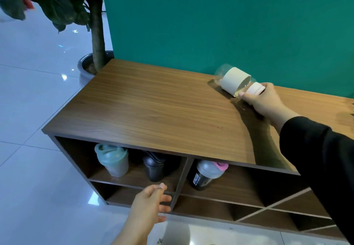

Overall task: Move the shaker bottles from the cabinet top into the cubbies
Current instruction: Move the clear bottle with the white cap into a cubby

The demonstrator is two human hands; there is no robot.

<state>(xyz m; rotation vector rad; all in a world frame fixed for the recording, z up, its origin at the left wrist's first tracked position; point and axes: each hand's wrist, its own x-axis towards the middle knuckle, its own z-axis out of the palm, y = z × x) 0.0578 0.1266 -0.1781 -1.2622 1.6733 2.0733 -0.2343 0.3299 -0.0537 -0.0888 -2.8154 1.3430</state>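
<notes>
A clear bottle with a white sleeve [234,81] and white cap is tilted over on the wooden cabinet top [153,103], near the green wall. My right hand [263,99] grips it at the cap end. In the upper left cubby stand a pale green shaker [113,161] and a black shaker [154,168]. In the upper right cubby stands a black shaker with a grey lid and pink cap [206,174]. My left hand [151,202] hangs open in front of the cubbies, holding nothing.
A potted tree [96,40] in a metal pot stands off the cabinet's far left corner. A green wall [229,24] backs the cabinet. Lower cubbies [206,206] and diagonal compartments [277,208] sit below. Glossy white tile floor [38,110] lies to the left.
</notes>
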